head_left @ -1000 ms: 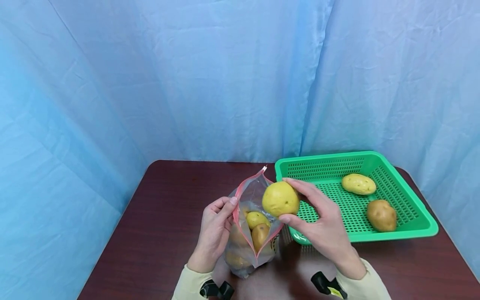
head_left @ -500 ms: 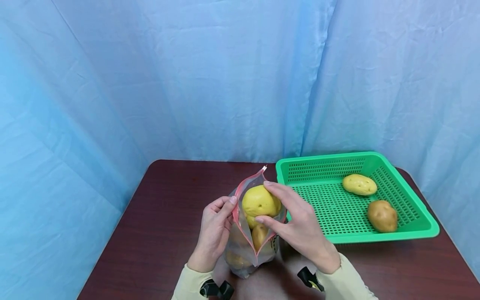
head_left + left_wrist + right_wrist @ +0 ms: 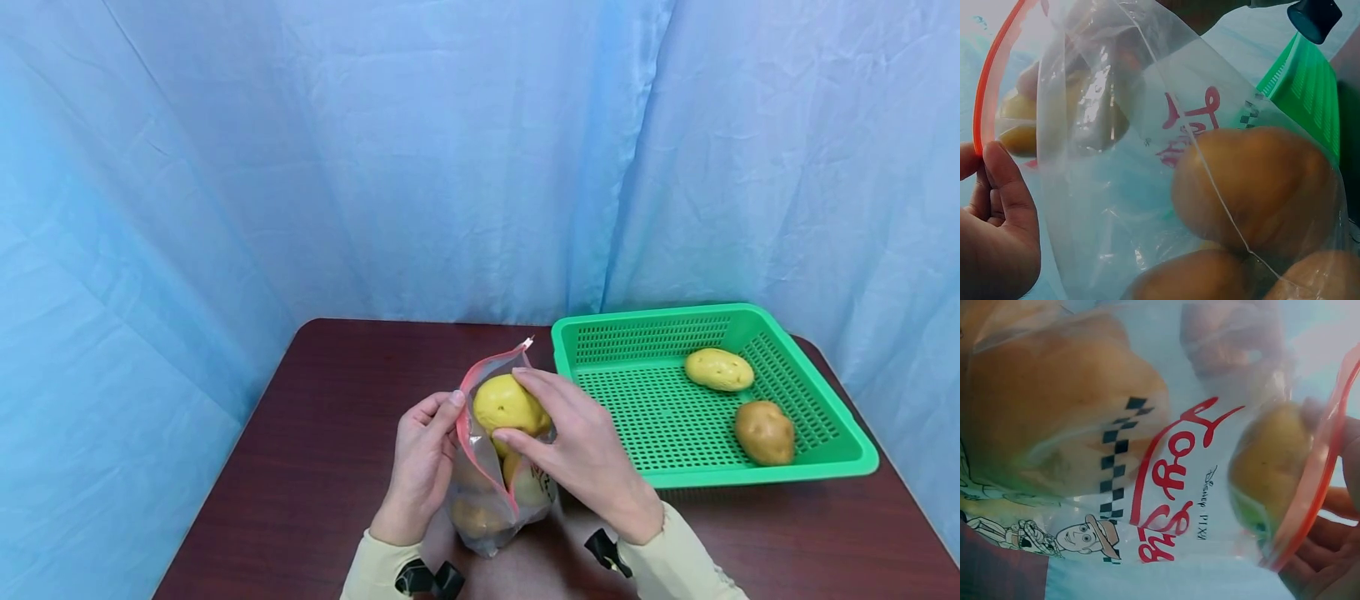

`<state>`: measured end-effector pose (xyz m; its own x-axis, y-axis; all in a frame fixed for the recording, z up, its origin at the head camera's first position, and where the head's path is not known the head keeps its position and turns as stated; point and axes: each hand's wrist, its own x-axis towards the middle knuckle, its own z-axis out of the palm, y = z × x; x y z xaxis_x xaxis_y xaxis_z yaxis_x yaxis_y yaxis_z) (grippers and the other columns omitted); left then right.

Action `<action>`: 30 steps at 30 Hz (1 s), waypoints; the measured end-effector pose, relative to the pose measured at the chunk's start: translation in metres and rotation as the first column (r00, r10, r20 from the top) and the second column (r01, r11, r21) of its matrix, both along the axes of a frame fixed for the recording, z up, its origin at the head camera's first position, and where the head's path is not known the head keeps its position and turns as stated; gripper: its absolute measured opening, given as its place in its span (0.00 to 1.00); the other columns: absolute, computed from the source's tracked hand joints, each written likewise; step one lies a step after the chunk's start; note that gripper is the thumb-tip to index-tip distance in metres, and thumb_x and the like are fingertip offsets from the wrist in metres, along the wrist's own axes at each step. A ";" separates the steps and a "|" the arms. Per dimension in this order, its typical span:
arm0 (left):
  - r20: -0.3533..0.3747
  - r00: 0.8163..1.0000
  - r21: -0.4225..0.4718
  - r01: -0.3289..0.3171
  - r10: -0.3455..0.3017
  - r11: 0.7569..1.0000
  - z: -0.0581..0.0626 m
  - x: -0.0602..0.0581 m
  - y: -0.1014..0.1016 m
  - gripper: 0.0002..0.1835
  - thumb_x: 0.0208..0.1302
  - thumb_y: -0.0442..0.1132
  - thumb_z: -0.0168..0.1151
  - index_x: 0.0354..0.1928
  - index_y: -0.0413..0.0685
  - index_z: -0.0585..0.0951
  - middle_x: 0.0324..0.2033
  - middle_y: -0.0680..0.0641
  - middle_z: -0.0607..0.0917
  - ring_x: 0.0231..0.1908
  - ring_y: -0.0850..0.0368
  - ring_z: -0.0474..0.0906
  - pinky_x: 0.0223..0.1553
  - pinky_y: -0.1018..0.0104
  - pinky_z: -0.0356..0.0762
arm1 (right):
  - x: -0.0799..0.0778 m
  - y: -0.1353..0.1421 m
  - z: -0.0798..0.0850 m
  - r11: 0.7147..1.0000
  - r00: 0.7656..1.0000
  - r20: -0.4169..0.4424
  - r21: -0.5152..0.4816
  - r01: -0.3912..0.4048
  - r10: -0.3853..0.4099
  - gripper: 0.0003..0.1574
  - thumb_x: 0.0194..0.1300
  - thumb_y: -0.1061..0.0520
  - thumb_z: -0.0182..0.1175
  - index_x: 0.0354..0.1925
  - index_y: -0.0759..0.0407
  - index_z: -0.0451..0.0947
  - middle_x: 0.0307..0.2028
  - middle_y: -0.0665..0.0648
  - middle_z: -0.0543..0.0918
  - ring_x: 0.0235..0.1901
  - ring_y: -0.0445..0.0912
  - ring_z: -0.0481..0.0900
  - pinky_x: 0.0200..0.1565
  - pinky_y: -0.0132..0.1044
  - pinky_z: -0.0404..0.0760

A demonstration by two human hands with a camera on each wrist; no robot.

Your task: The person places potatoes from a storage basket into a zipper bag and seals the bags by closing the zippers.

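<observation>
A clear zip bag (image 3: 480, 479) with a red zip edge stands on the table, its mouth apart. My left hand (image 3: 420, 467) pinches the left side of that edge between thumb and fingers. Inside the mouth, my right hand (image 3: 581, 446) grips a round yellow potato (image 3: 502, 402), thumb below and fingers above. Several potatoes fill the lower bag; a large brown potato (image 3: 1254, 187) shows through the plastic in the left wrist view. Printed red letters (image 3: 1172, 469) and a cartoon figure mark the bag in the right wrist view. Its lower contents are partly hidden.
A green perforated basket (image 3: 652, 479) stands to the right of the bag. In it lie a long yellow potato (image 3: 718, 369) and a brown potato (image 3: 765, 433). The dark wooden table (image 3: 337, 417) ends at blue curtains (image 3: 450, 167) behind.
My right hand has carried the yellow potato leftward from beside the basket into the bag's mouth. My left hand keeps its pinch on the edge, now slightly further left.
</observation>
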<state>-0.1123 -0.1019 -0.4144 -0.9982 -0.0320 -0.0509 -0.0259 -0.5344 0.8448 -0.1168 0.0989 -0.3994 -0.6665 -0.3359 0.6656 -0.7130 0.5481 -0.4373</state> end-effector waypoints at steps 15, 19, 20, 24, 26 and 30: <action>-0.023 0.999 0.024 -0.042 0.043 0.999 0.001 -0.001 -0.009 0.11 0.74 0.29 0.58 0.32 0.45 0.84 0.23 0.54 0.80 0.25 0.66 0.76 0.30 0.75 0.78 | -0.005 0.008 -0.011 0.993 0.988 -0.117 -0.078 0.091 -0.100 0.32 0.73 0.40 0.64 0.58 0.66 0.81 0.56 0.63 0.85 0.49 0.54 0.83 0.52 0.48 0.82; -0.026 0.999 0.029 -0.042 0.043 0.999 0.002 0.000 -0.011 0.12 0.74 0.29 0.57 0.32 0.45 0.84 0.23 0.53 0.81 0.25 0.65 0.76 0.30 0.74 0.79 | -0.004 0.022 -0.011 0.969 0.970 0.065 -0.053 0.240 -0.236 0.26 0.67 0.49 0.71 0.56 0.63 0.83 0.50 0.59 0.87 0.48 0.53 0.85 0.47 0.52 0.83; -0.029 0.999 0.030 -0.041 0.042 0.999 0.002 0.000 -0.011 0.12 0.74 0.29 0.57 0.32 0.45 0.84 0.23 0.53 0.81 0.25 0.65 0.76 0.30 0.74 0.79 | -0.004 0.025 -0.010 0.966 0.958 0.140 -0.036 0.256 -0.248 0.23 0.66 0.50 0.71 0.54 0.61 0.85 0.47 0.56 0.88 0.45 0.50 0.86 0.44 0.50 0.84; -0.044 0.998 0.034 -0.034 0.036 0.999 0.004 0.001 -0.012 0.12 0.74 0.28 0.57 0.32 0.45 0.84 0.23 0.53 0.81 0.24 0.65 0.76 0.29 0.75 0.78 | -0.005 0.030 -0.007 0.967 0.914 0.329 -0.001 0.254 -0.240 0.09 0.70 0.51 0.68 0.43 0.52 0.90 0.31 0.45 0.88 0.26 0.38 0.81 0.29 0.38 0.79; -0.053 0.998 0.037 -0.025 0.027 0.999 0.005 0.001 -0.012 0.12 0.74 0.27 0.57 0.32 0.45 0.84 0.23 0.53 0.81 0.23 0.65 0.75 0.28 0.75 0.77 | -0.007 0.029 -0.005 0.969 0.922 0.317 -0.035 0.244 -0.221 0.07 0.71 0.53 0.67 0.40 0.51 0.91 0.28 0.43 0.87 0.23 0.36 0.78 0.26 0.34 0.76; -0.063 0.998 0.045 -0.023 0.026 0.999 0.009 0.000 -0.012 0.11 0.73 0.27 0.58 0.33 0.45 0.84 0.23 0.53 0.81 0.23 0.66 0.76 0.28 0.75 0.78 | -0.009 0.021 0.002 0.972 0.960 0.218 -0.119 0.202 -0.173 0.06 0.70 0.55 0.68 0.40 0.52 0.91 0.32 0.44 0.89 0.27 0.35 0.81 0.30 0.34 0.81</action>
<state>-0.1123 -0.1140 -0.4054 -0.9984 -0.0559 0.0104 0.0405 -0.5707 0.8201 -0.1256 0.1199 -0.3970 -0.8356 -0.1054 0.5391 -0.4900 0.5867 -0.6447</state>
